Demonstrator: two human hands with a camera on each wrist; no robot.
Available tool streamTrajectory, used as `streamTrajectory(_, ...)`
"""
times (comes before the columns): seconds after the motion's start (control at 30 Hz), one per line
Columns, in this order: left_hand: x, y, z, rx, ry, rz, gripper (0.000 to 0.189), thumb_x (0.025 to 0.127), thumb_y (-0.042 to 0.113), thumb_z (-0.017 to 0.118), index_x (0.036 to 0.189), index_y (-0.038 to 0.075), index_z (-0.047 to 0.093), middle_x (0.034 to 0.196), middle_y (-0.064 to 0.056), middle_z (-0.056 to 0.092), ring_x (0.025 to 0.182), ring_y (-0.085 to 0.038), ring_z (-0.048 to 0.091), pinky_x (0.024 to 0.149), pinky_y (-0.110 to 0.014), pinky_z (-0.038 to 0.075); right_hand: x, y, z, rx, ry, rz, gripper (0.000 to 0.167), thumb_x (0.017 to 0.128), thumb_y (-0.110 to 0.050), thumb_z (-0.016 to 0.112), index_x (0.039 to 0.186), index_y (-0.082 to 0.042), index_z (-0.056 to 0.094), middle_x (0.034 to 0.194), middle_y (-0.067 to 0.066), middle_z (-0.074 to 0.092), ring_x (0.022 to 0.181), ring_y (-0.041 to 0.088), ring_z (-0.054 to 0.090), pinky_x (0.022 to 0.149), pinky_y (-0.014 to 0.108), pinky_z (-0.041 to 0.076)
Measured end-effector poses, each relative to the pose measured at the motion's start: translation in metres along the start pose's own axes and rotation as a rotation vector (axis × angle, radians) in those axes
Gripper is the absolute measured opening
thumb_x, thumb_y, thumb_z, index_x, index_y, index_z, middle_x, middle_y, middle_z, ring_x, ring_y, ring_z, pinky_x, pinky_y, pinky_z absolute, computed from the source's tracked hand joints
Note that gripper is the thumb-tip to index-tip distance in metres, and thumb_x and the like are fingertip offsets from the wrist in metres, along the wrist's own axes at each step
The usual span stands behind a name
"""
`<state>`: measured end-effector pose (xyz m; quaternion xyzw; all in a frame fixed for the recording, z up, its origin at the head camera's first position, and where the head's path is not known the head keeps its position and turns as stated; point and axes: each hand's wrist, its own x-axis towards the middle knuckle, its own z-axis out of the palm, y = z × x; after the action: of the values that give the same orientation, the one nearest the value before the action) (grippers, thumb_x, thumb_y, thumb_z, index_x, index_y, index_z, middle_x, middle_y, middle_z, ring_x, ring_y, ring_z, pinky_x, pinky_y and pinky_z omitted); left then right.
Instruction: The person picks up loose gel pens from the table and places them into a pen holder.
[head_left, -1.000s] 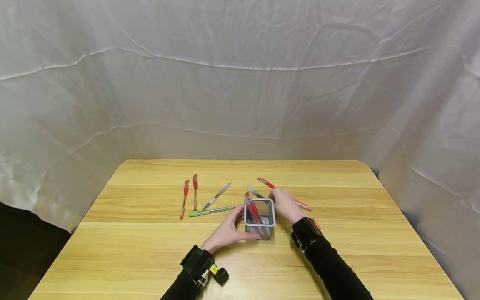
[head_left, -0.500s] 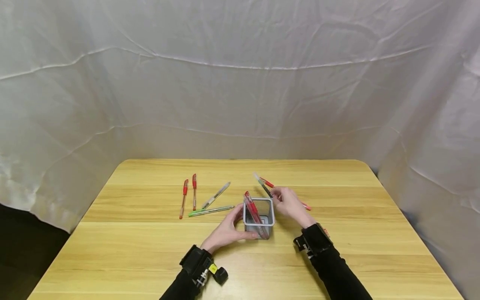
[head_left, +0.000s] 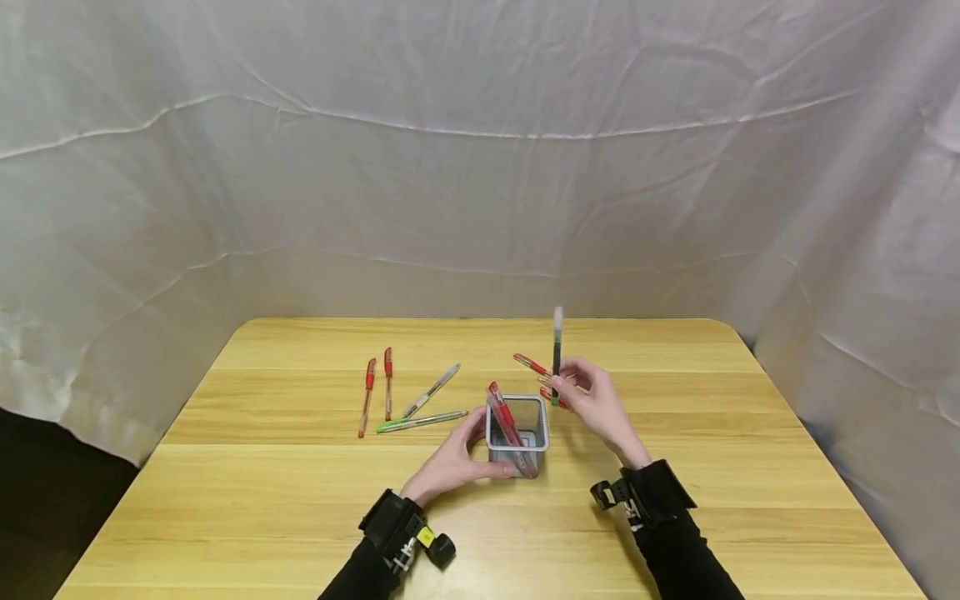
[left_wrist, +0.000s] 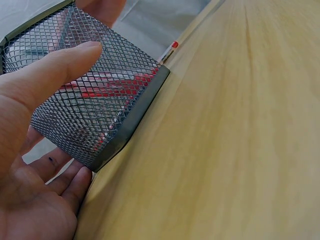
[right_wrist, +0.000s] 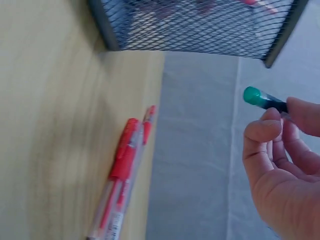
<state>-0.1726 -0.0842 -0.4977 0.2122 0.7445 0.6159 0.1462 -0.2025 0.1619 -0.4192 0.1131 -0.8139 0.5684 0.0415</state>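
Observation:
My left hand (head_left: pixel 450 468) holds a grey mesh pen holder (head_left: pixel 536 449), thumb on its near side and fingers round its left. The left wrist view shows the thumb across the mesh (left_wrist: pixel 107 107) and fingertips by the base. Red-capped pens (head_left: pixel 504 417) lean inside the holder. To its right, my right hand (head_left: pixel 596 404) pinches a dark pen (head_left: pixel 557 342) between thumb and fingers, raised and nearly upright. Its green end (right_wrist: pixel 254 96) points down, with the pale end up. Behind that hand lie red pens (head_left: pixel 531 363), partly hidden.
Left of the holder, two red-capped pens (head_left: pixel 367 396) lie side by side on the wooden table (head_left: pixel 262 500). Between them and the holder are a clear pen with a grey end (head_left: pixel 431 390) and a green pen (head_left: pixel 422 422). A pale cloth (head_left: pixel 480 200) hangs behind.
My right hand has lifted the dark pen from the table and swung it from slanted to nearly upright, shifting slightly right. My left hand and the holder have stayed in place.

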Motion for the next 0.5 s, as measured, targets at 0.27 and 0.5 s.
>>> streamTrajectory(0.27, 0.0, 0.0, 0.0, -0.002, 0.003, 0.003, 0.09, 0.078, 0.021, 0.087, 0.154, 0.019, 0.037, 0.153, -0.005, 0.049, 0.144, -0.028, 0.044, 0.125, -0.054, 0.026, 0.001, 0.012, -0.01, 0.206, 0.026, -0.181, 0.028, 0.098, -0.009, 0.064, 0.119, 0.008, 0.059, 0.099, 0.0, 0.067, 0.086, 0.004, 0.064, 0.07, 0.02, 0.057)
streamTrajectory(0.5, 0.0, 0.0, 0.0, -0.008, -0.001, 0.002, 0.089, 0.079, 0.02, 0.086, 0.153, 0.019, 0.038, 0.152, -0.005, 0.05, 0.144, -0.028, 0.044, 0.125, -0.054, 0.026, 0.014, 0.058, -0.013, 0.242, 0.032, -0.314, 0.037, 0.097, -0.018, 0.068, 0.128, -0.002, 0.059, 0.115, 0.003, 0.067, 0.101, 0.011, 0.067, 0.084, 0.021, 0.058)
